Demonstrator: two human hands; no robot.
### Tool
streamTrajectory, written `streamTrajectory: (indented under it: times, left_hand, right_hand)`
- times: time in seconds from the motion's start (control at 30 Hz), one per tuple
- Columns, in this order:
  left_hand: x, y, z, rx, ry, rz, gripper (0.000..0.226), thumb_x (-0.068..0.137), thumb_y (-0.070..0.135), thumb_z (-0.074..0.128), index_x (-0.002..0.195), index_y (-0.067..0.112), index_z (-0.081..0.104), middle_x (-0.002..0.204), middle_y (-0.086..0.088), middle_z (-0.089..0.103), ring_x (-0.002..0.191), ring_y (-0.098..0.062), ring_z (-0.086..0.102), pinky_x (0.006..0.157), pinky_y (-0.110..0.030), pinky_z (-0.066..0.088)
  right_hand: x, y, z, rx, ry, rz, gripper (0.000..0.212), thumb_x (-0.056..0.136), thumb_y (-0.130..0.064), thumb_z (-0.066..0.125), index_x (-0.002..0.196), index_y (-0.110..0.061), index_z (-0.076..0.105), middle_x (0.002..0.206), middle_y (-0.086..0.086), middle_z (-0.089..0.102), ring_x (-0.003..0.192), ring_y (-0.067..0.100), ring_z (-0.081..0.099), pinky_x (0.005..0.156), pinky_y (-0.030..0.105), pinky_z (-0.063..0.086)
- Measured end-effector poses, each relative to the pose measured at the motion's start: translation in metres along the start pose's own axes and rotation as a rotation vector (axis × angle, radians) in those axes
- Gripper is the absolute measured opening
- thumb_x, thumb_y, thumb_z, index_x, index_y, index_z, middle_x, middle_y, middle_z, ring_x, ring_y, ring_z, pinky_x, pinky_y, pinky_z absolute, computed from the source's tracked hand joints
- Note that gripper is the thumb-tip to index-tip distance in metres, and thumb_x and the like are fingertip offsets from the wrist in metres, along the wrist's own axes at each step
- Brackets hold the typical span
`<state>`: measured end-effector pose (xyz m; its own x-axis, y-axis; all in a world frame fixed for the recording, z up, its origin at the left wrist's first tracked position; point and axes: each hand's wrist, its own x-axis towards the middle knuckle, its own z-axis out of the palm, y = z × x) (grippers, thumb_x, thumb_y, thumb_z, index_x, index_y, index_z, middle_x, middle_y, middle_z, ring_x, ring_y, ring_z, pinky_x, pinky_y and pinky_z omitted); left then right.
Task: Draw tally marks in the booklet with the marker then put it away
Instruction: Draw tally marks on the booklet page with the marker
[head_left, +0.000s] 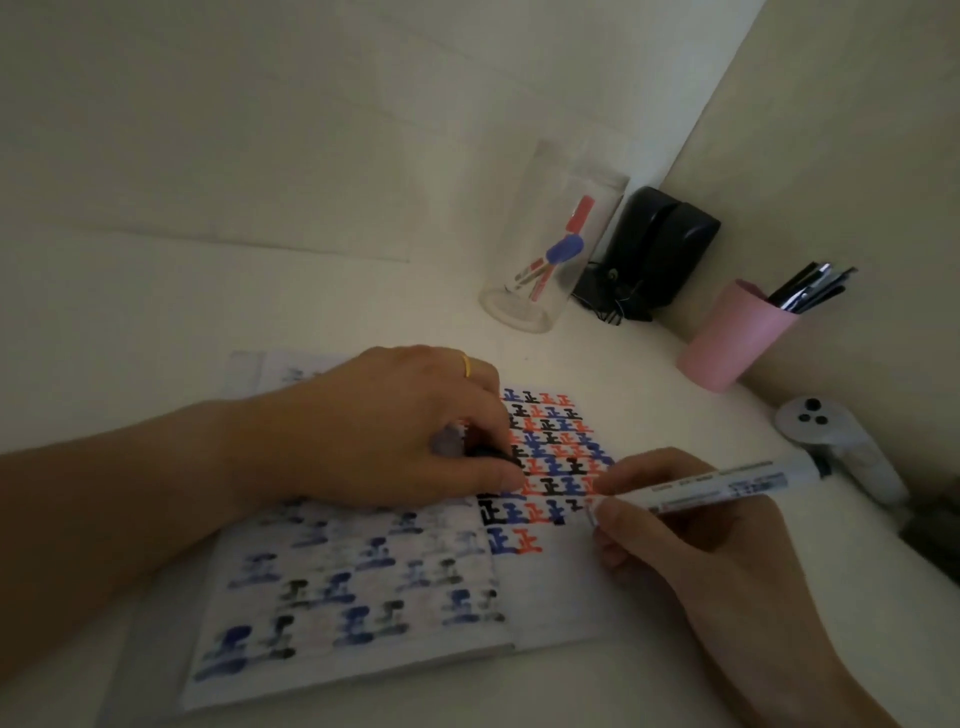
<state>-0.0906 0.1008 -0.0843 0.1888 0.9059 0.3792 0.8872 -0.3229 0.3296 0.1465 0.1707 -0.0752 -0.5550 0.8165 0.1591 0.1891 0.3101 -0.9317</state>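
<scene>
Pink cup (727, 343) and clear jar (550, 249) stand beyond booklet (545, 587).

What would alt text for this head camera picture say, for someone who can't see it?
A person's right hand holds a white marker to an open booklet filled with red, blue and black tally marks, while the left hand presses the page flat. Behind on the white desk stand a clear jar of markers and a pink pen cup.

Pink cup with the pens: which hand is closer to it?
Right. The right hand, holding the marker, sits just below the pink cup. The left hand presses the booklet farther left.
</scene>
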Motion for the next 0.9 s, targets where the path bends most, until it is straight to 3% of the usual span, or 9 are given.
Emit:
streamTrajectory:
  times: [0.2, 0.3, 0.43, 0.57, 0.7, 0.9]
  left_hand:
    - [-0.0007, 0.0026, -0.0012, -0.021, 0.013, -0.007, 0.032, 0.088, 0.067, 0.053, 0.099, 0.042, 0.070, 0.093, 0.023, 0.062, 0.091, -0.001, 0.058, 0.077, -0.033, 0.054]
    - [-0.0009, 0.0029, -0.0015, -0.019, 0.021, -0.004, 0.031, 0.088, 0.067, 0.054, 0.098, 0.041, 0.070, 0.094, 0.021, 0.063, 0.091, -0.001, 0.059, 0.077, -0.035, 0.054]
    - [-0.0014, 0.0033, -0.0027, -0.022, 0.009, -0.002, 0.032, 0.088, 0.067, 0.054, 0.098, 0.041, 0.070, 0.094, 0.021, 0.064, 0.091, -0.002, 0.059, 0.077, -0.034, 0.054]
    - [-0.0013, 0.0041, -0.0038, -0.015, -0.008, -0.007, 0.033, 0.089, 0.068, 0.052, 0.099, 0.042, 0.070, 0.094, 0.020, 0.064, 0.091, -0.002, 0.058, 0.077, -0.034, 0.054]
    - [-0.0013, 0.0052, -0.0045, -0.018, -0.015, -0.012, 0.035, 0.088, 0.068, 0.051, 0.099, 0.042, 0.070, 0.093, 0.019, 0.064, 0.090, -0.003, 0.059, 0.076, -0.034, 0.054]
    - [-0.0010, 0.0043, -0.0035, -0.017, -0.014, -0.016, 0.033, 0.088, 0.068, 0.053, 0.099, 0.042, 0.070, 0.093, 0.023, 0.062, 0.093, -0.003, 0.059, 0.077, -0.032, 0.053]
  right_hand:
    - [-0.0033, -0.0048, 0.0025, -0.027, -0.033, 0.000, 0.007, 0.071, -0.013, 0.082, 0.076, -0.013, 0.078, 0.066, 0.017, 0.073, 0.056, 0.021, 0.066, 0.050, 0.025, 0.055]
    - [-0.0044, -0.0046, 0.0018, -0.060, -0.037, -0.015, 0.018, 0.064, -0.026, 0.082, 0.077, -0.014, 0.079, 0.069, 0.014, 0.075, 0.059, 0.020, 0.068, 0.054, 0.024, 0.054]
    - [-0.0046, -0.0045, 0.0021, -0.115, -0.033, -0.046, 0.006, 0.073, -0.012, 0.084, 0.076, -0.015, 0.080, 0.069, 0.009, 0.077, 0.060, 0.016, 0.070, 0.056, 0.020, 0.055]
    - [-0.0035, -0.0031, 0.0017, -0.135, -0.002, -0.034, 0.003, 0.074, -0.011, 0.081, 0.074, -0.013, 0.079, 0.066, 0.009, 0.075, 0.059, 0.013, 0.067, 0.054, 0.023, 0.055]
    - [-0.0038, -0.0033, 0.0013, -0.102, -0.004, -0.036, 0.005, 0.076, -0.008, 0.080, 0.075, -0.012, 0.079, 0.067, 0.013, 0.074, 0.059, 0.020, 0.067, 0.054, 0.028, 0.056]
    - [-0.0046, -0.0036, 0.0028, -0.136, -0.018, -0.056, 0.008, 0.073, -0.006, 0.080, 0.071, -0.013, 0.077, 0.066, 0.012, 0.073, 0.059, 0.017, 0.065, 0.055, 0.031, 0.054]
